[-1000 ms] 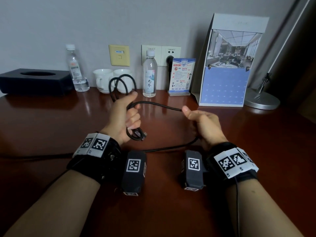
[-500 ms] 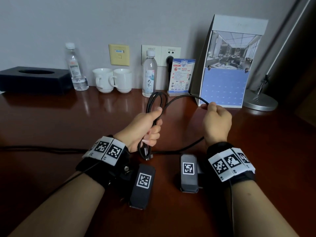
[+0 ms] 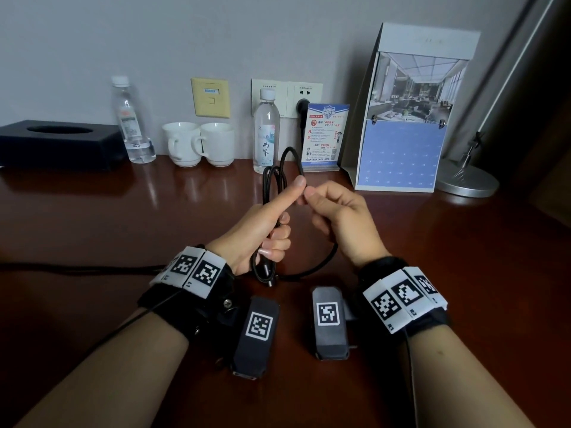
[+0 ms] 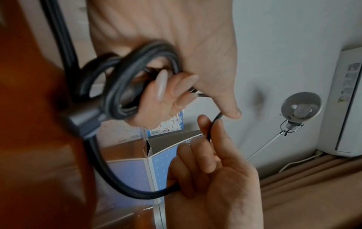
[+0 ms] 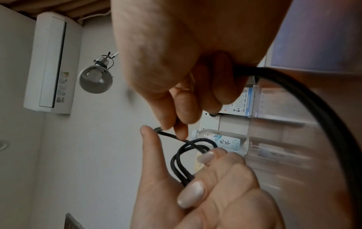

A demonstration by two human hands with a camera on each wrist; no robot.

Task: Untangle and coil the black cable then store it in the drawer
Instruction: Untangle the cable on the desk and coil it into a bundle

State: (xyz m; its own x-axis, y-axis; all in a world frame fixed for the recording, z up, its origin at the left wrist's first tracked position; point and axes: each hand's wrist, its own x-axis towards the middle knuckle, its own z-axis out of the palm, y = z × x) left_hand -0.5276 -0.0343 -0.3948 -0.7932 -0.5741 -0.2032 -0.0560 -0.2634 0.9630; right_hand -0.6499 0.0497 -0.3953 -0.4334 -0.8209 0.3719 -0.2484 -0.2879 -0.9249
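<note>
Desk (image 3: 92, 230) is dark wood; no drawer in view. The black cable (image 3: 268, 193) sits above it as upright loops bunched in the left hand (image 3: 262, 230), fingers curled round the bundle, plug end hanging below the fist. The right hand (image 3: 340, 217), just right of it, pinches the free run at the left thumb tip. Next loop probably feeds leftward from the right hand into the left fist.
</note>
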